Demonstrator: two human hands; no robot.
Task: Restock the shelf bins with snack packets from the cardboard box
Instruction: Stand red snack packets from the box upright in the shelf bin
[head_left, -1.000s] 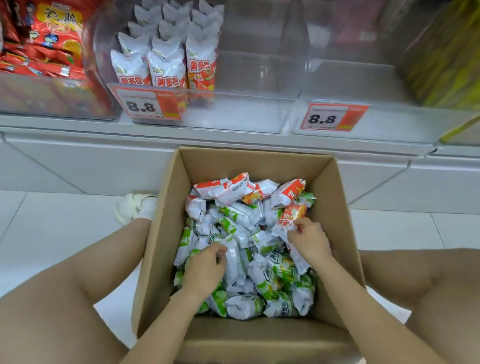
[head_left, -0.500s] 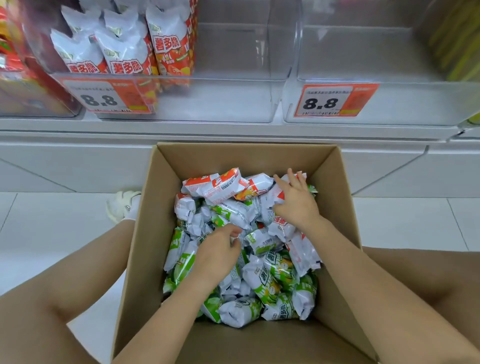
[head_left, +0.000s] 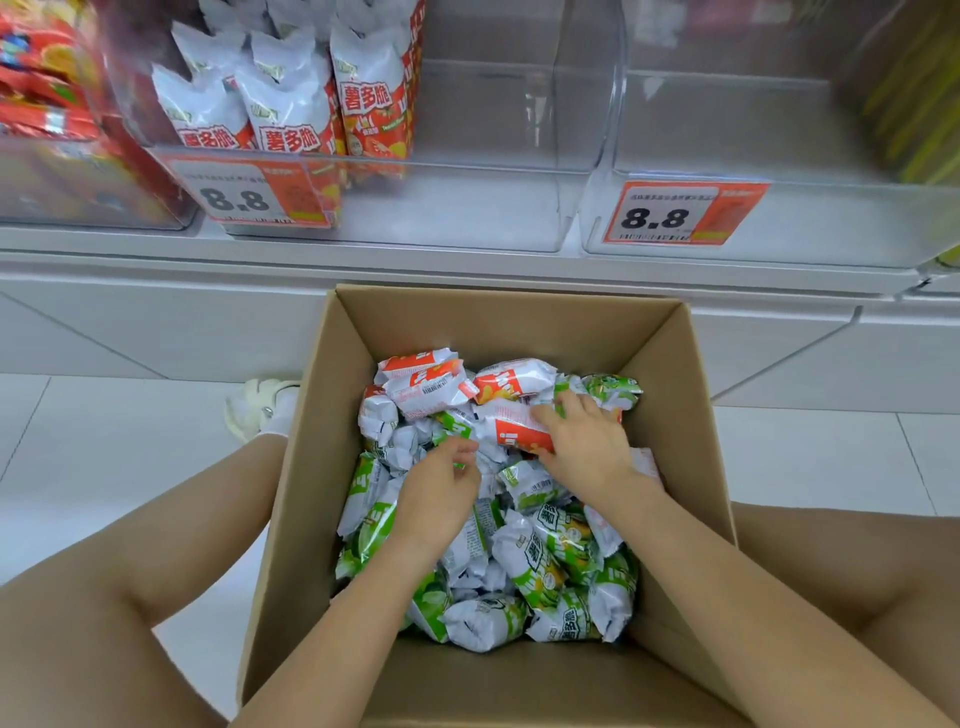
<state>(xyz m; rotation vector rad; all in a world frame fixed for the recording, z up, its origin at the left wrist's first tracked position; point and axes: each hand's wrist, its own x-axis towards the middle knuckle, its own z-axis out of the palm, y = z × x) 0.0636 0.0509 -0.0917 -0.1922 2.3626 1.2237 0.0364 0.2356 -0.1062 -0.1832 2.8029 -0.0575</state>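
An open cardboard box (head_left: 498, 327) stands on the floor between my knees. It holds a heap of snack packets: green-and-white ones (head_left: 540, 561) toward me, red-and-white ones (head_left: 426, 384) at the far side. My right hand (head_left: 592, 447) grips a red-and-white packet (head_left: 514, 428) near the far right of the heap, fingers over it and thumb under. My left hand (head_left: 441, 493) lies on the middle of the heap, fingertips curled and pinching a green-and-white packet (head_left: 457, 423). Above, a clear shelf bin (head_left: 467, 208) holds upright red-and-white packets (head_left: 291, 114) in its left half.
A second clear bin (head_left: 779, 135) to the right holds nothing I can see, with an 8.8 price tag (head_left: 670, 215) on its front. A bin of red packs (head_left: 47, 78) sits at far left, yellow-green goods (head_left: 919, 104) at far right. A white shoe (head_left: 260, 410) rests beside the box.
The view has moved closer to the box and shelf. My right hand shifted from lying over the far packets to gripping a red-and-white one. My left hand reached slightly further into the heap.
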